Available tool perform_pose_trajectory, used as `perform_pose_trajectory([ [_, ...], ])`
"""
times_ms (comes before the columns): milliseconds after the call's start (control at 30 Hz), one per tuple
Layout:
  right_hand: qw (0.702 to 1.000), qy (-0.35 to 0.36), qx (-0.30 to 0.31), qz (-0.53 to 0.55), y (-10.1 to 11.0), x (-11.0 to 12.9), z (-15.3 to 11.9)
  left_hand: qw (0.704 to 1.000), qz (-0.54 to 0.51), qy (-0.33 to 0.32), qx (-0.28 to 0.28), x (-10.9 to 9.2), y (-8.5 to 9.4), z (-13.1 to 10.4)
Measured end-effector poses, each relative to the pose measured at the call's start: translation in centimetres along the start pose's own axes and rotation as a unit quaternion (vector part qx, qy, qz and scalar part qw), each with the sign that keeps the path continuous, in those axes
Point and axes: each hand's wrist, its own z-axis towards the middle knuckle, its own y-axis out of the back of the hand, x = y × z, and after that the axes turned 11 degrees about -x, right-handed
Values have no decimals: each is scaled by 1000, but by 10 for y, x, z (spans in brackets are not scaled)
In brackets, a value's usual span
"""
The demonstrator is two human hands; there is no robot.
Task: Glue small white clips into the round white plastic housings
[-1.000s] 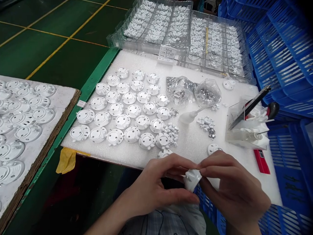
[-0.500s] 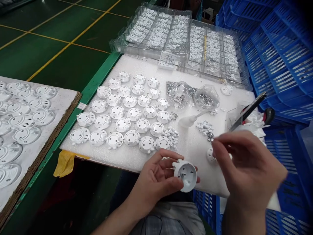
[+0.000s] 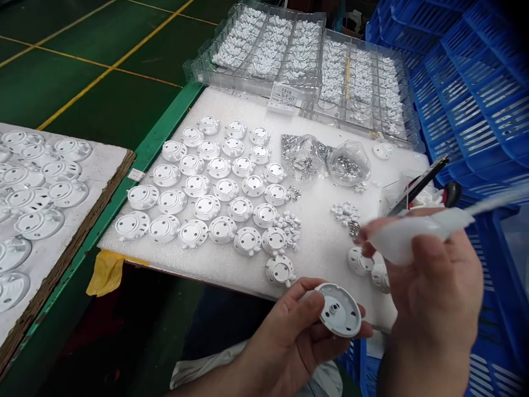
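My left hand grips a white round cover by its rim, its hollow side up. A small post with a hole stands in the cover's middle. My right hand is closed around a white squeeze bottle, blurred by motion, with its long thin nozzle pointing right. Between the hands, two white round parts lie at the table edge, partly behind my right hand. Left of my left hand sits another white round part with two dark holes.
Rows of white round parts cover the foam-topped table's left half. Bags of small metal pieces and small white pieces lie mid-table. Clear trays stand behind, blue crates at right. Dark-handled tools stick up near my right hand.
The squeeze bottle has gone from the table into my right hand. My left hand now holds a flatter cover instead of the bowl-shaped part. A round part has appeared at the front edge.
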Motion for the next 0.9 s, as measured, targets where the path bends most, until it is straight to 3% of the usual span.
perform_pose_trajectory([
  [133, 999, 21, -43, -14, 19, 4, -2, 999, -8, -2, -50, 1, -2, 4],
  [300, 998, -38, -55, 3, 19, 2, -2, 997, 1, -22, -69, 2, -5, 6],
  [467, 984, 118, -128, -38, 11, 2, -11, 996, 6, -30, -82, 5, -5, 6],
  [633, 970, 204, -87, -101, 18, -3, -18, 997, -1, -47, -67, 11, 2, 10],
  [900, 964, 218, 28, -150, 22, 0, -22, 995, 16, -39, -89, 5, -8, 3],
])
